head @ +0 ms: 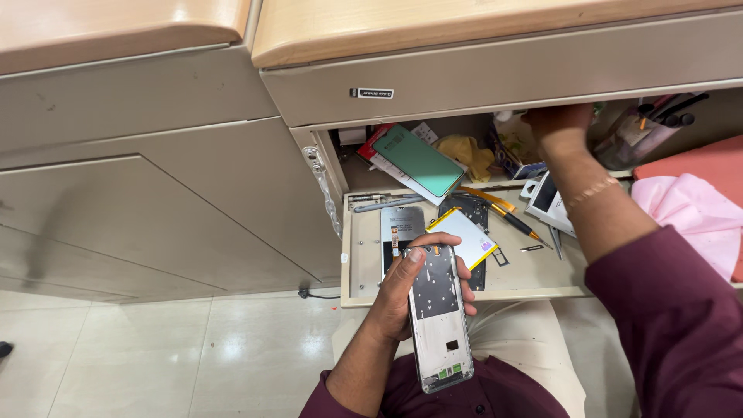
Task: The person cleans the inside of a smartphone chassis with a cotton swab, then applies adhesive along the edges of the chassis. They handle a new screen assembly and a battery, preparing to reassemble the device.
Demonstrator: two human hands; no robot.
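Left hand [402,290] closed around a bare phone frame [439,321], thumb across its upper edge, fingers wrapped along the far side; frame held upright above the lap, just in front of an open pull-out tray [357,255] under the desk [464,23]. Right hand [559,124] reaching deep into the compartment behind the tray, fingers hidden in the clutter there, so grip impossible to tell: maybe holding something, maybe only rummaging.

On the tray: a flat phone battery [468,236] with a yellow edge, lying over a dark phone back [464,209]; a yellow-handled screwdriver [511,220] beside it; a grey metal plate [398,224]. Further back, a green phone panel [418,160] propped at a tilt on a white box.

Likely risks: frame gripped one-handed over the tiled floor [155,356], easy to slip while attention goes to the reaching hand; forearm close above the screwdriver, liable to sweep it off the tray; tilted green panel prone to slide if nudged
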